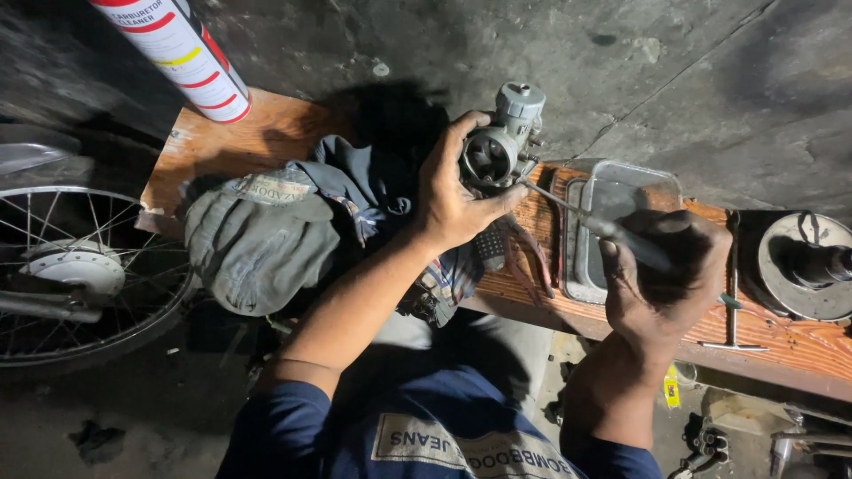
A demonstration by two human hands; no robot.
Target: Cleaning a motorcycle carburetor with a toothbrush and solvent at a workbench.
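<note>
Blue sleeves above wooden plank on stained concrete floor.

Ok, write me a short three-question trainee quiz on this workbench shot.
1. True or false: the left hand grips the carburettor.
2. What does the right hand hold? A) pliers B) screwdriver C) spray can
3. Name what lies just behind the right hand on the wooden plank.

Key:
1. True
2. B, its tip at the carburettor
3. A clear plastic tray
</note>
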